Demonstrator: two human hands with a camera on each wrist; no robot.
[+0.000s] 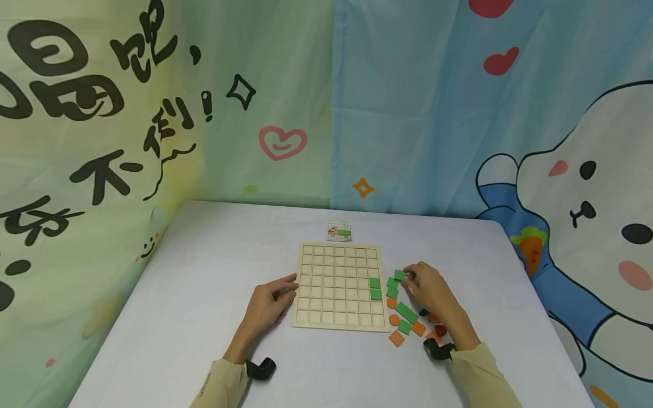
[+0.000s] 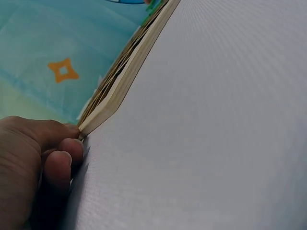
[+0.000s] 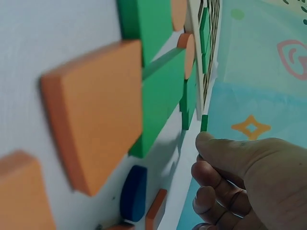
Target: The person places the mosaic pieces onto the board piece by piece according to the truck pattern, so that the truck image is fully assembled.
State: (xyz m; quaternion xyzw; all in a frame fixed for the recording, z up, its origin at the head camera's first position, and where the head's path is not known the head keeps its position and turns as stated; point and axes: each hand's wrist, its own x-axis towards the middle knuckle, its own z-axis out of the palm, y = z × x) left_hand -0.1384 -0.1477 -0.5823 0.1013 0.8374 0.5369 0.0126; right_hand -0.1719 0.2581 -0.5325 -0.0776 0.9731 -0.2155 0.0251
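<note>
A square wooden grid board (image 1: 336,281) lies on the table, with green square tiles (image 1: 375,294) in two cells near its right edge. My left hand (image 1: 269,300) touches the board's left edge with its fingertips; in the left wrist view the fingers (image 2: 60,132) meet the wooden rim (image 2: 112,98). To the right of the board, my right hand (image 1: 428,286) pinches a green tile (image 1: 400,275), whose edge shows beyond the thumb (image 3: 218,148) in the right wrist view. More green pieces (image 1: 392,292) lie just left of that hand.
A small pattern card (image 1: 339,230) lies behind the board. Orange squares (image 1: 396,339), orange discs (image 1: 394,320), a longer green piece (image 1: 406,313), a dark blue piece (image 3: 133,194) and a red piece (image 1: 441,330) are scattered right of the board, some under the right forearm.
</note>
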